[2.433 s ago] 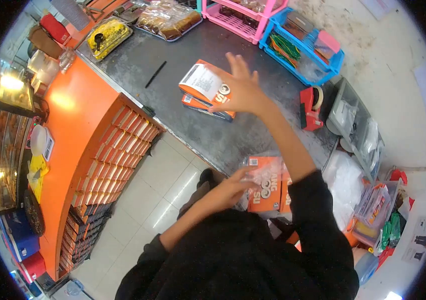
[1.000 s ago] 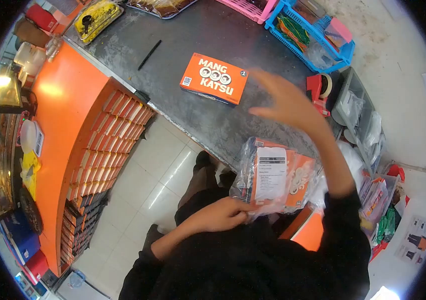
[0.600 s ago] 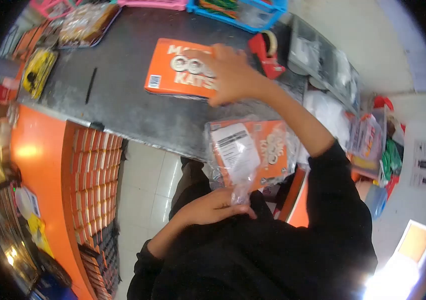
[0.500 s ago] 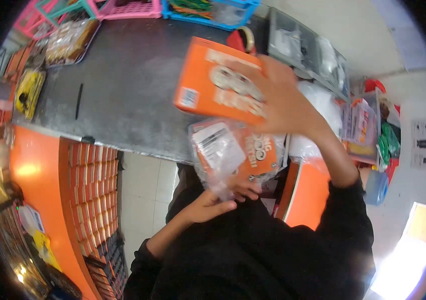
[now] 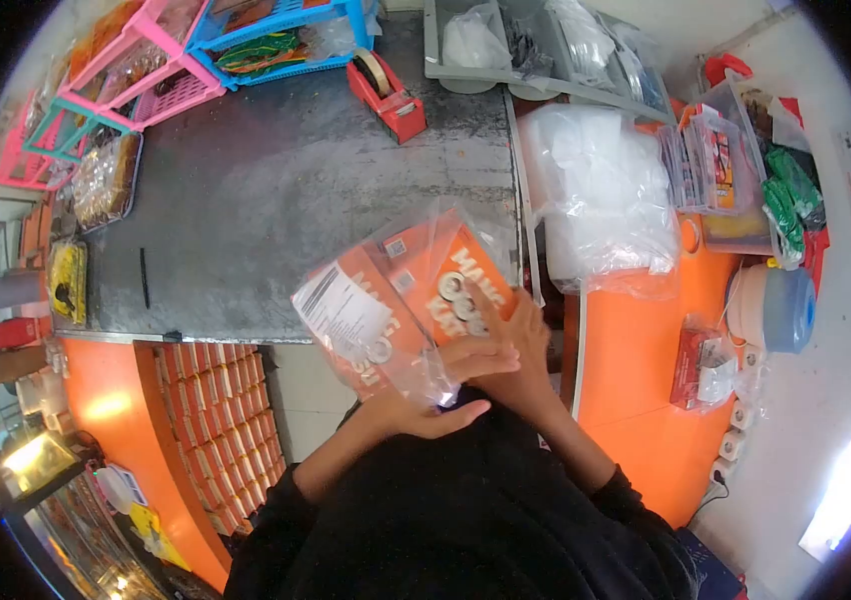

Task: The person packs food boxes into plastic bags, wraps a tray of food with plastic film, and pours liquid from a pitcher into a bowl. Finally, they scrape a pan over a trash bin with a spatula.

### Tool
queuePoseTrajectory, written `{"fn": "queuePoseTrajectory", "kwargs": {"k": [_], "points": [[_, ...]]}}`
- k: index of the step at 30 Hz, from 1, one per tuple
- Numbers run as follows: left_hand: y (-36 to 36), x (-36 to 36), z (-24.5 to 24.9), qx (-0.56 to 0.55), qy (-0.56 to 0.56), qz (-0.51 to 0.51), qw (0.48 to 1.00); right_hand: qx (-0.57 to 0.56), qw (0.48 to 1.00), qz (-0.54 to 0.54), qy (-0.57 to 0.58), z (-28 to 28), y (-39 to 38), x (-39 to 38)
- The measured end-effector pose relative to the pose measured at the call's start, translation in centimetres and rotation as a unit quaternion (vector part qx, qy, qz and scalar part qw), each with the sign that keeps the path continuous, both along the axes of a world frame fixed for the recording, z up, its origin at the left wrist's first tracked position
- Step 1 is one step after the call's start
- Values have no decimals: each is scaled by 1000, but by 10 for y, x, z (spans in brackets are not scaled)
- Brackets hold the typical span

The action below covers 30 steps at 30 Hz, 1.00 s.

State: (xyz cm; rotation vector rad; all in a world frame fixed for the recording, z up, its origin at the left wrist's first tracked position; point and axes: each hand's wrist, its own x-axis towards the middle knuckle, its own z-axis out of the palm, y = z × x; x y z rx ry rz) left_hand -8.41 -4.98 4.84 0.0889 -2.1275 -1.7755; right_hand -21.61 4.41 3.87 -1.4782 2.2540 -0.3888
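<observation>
A clear plastic bag (image 5: pixel 424 375) is held in front of my body at the table's near edge. Two orange printed boxes lie side by side in it: a left box (image 5: pixel 354 268), partly under a white printed label (image 5: pixel 346 308), and a right box (image 5: pixel 438 262). My left hand (image 5: pixel 436 388) grips the lower edge of the bag, thumb stretched to the right. Just above it, my right hand (image 5: pixel 511 340) presses its fingers over the lower right of the right box. The bag's mouth is partly hidden by both hands.
A red tape dispenser (image 5: pixel 386 95) stands on the dark metal table (image 5: pixel 246 200). Blue (image 5: pixel 291 75) and pink baskets (image 5: pixel 171 90) line the back. A grey divided tray (image 5: pixel 546 75) and wrapped white packs (image 5: pixel 601 190) are right. A thin black stick (image 5: pixel 144 278) lies left.
My right hand has brought the second orange box down from above the table into the bag beside the first. The bag has shifted left, and the view has turned.
</observation>
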Motion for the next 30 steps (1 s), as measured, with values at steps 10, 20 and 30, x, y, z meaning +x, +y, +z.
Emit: {"fn": "queuePoseTrajectory", "kwargs": {"k": [10,20,30], "points": [[31,-46,-39,-365,-317,134,865,-60,984,-99,-134,-110,-52,-82],[30,-52,-52,-376,-270,247,851,-74,994,-27,-80,-85,-17,-123],[30,-54,-46,-334,-288,242,864,-3,832,-15,-555,97,27,-96]]}}
